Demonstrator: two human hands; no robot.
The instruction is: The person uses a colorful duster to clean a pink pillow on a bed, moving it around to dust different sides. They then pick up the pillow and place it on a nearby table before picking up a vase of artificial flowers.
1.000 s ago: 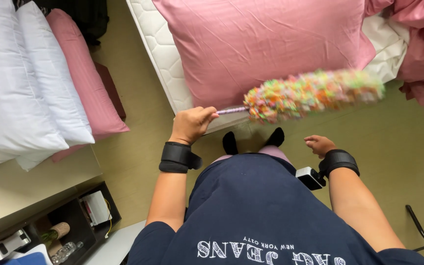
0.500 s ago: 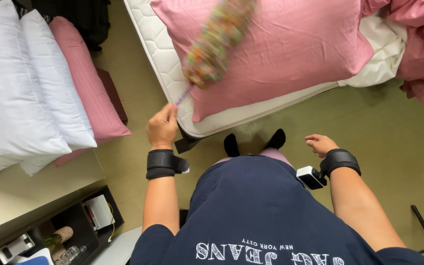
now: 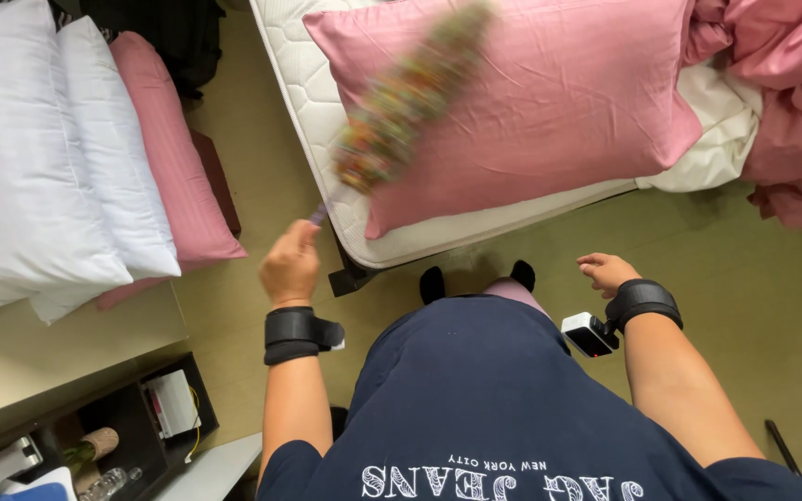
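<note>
left hand (image 3: pixel 291 263) fisted round duster (image 3: pixel 405 100) handle, blurred head up and right of it over the pink pillow (image 3: pixel 549 102) on the mattress (image 3: pixel 301 83) | right hand (image 3: pixel 605 272) loose, fingers slightly apart, holding nothing | count: one duster, one pink pillow on bed, two white pillows (image 3: pixel 39 176) and one pink (image 3: pixel 171 158) stacked left

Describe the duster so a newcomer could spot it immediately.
Start at the bare white mattress with the big pink pillow. Over the pillow's left edge sweeps the duster, held by the left hand. Only it is fluffy, multicoloured and motion-blurred.
</note>
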